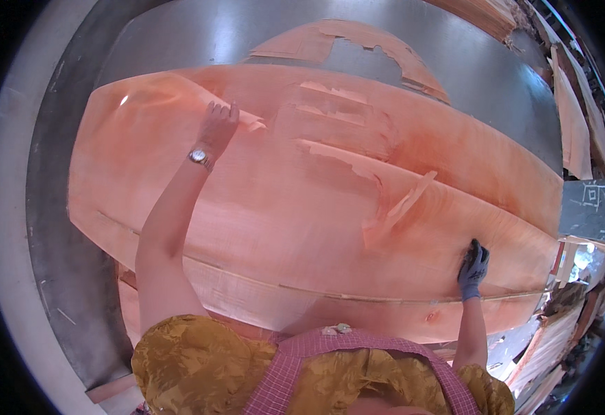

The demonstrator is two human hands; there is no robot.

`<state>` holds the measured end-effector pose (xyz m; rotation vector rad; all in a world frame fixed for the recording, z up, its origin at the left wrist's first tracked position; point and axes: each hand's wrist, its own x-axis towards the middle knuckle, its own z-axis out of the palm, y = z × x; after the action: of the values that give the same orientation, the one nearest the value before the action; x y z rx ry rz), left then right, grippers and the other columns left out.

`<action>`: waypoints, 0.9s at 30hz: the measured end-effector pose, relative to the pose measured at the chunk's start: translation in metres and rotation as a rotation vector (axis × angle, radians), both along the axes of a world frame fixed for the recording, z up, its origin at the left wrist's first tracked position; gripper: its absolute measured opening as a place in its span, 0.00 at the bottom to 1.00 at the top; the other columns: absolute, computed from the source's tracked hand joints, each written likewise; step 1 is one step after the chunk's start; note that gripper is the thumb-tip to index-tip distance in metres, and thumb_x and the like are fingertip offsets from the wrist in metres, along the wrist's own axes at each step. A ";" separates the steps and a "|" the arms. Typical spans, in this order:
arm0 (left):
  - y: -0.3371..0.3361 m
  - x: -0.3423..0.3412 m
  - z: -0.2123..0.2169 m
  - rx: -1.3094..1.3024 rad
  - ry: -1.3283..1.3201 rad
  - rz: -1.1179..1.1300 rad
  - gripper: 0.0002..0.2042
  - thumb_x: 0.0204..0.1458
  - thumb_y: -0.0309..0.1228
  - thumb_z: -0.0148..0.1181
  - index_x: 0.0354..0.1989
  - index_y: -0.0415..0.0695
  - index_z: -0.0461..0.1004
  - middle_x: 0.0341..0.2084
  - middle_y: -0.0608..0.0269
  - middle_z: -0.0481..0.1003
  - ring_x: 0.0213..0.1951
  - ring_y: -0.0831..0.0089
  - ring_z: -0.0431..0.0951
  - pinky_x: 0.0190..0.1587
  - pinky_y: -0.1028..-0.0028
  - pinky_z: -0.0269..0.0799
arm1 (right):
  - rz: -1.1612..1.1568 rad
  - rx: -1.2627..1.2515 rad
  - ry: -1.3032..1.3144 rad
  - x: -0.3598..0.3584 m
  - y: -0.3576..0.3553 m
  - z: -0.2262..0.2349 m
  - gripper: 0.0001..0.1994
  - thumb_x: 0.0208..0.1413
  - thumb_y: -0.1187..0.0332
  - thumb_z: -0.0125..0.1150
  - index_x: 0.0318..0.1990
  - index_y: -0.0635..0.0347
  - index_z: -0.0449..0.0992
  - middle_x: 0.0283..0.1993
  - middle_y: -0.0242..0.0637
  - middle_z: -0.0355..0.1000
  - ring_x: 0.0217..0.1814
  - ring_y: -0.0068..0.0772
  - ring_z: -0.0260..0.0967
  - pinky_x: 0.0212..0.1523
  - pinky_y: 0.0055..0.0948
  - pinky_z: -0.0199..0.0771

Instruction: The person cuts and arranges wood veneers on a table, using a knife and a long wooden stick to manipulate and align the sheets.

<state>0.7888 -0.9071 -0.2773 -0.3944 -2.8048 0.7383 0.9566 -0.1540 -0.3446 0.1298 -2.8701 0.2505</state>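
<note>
On the left of the broad grey metal tabletop [70,304], here's the big, thin, orange-pink wood veneer sheet [261,200], spread across the middle with bare metal showing beyond its far edge. Its far-left part rises into a folded lip [199,93], and there's my bare left hand [219,128], silver round-faced watch [197,156] at the wrist, up against that lip. The fingers are bent over near the fold's tip; whether they pinch it, I can't tell. That reach looks chosen to control the loose edge.

Into the middle now: pale ragged splits in the wood, and behind them, on the far side, a torn, arched pale-orange veneer offcut [292,41] on the metal, seemingly out of my way. Just right of centre, a narrow curled peach-coloured veneer sliver [413,197] sticks up slantwise.

And on the near right, my right hand in its grey-blue knit glove [474,270] rests on the sheet, well apart from the left, perhaps to steady that end. Fingers close together; whether they grip anything, I can't tell.
</note>
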 end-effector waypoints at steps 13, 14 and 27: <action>0.020 0.182 0.036 -0.137 -0.087 0.133 0.17 0.49 0.29 0.55 0.48 0.38 0.72 0.28 0.61 0.77 0.35 0.68 0.77 0.50 0.64 0.69 | 0.059 -0.047 0.007 -0.004 -0.001 0.003 0.22 0.57 0.65 0.56 0.60 0.53 0.68 0.49 0.45 0.69 0.52 0.49 0.65 0.52 0.44 0.68; 0.024 0.190 0.039 -0.130 -0.116 0.167 0.16 0.49 0.29 0.55 0.48 0.39 0.72 0.27 0.62 0.76 0.36 0.68 0.77 0.49 0.66 0.69 | 0.072 -0.046 0.033 -0.003 -0.003 0.006 0.23 0.57 0.63 0.57 0.60 0.52 0.68 0.49 0.45 0.68 0.52 0.49 0.65 0.51 0.44 0.68; 0.053 0.295 0.039 -0.080 -0.097 0.223 0.16 0.51 0.31 0.54 0.49 0.41 0.73 0.28 0.64 0.79 0.31 0.70 0.79 0.38 0.65 0.71 | 0.372 0.081 -0.004 0.003 0.044 0.032 0.17 0.50 0.63 0.67 0.48 0.50 0.77 0.45 0.38 0.71 0.49 0.45 0.68 0.44 0.43 0.72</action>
<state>1.0837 -0.8542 -0.2384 -0.1337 -2.9506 0.9019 0.9597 -0.1096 -0.3129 0.6809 -2.8412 0.2028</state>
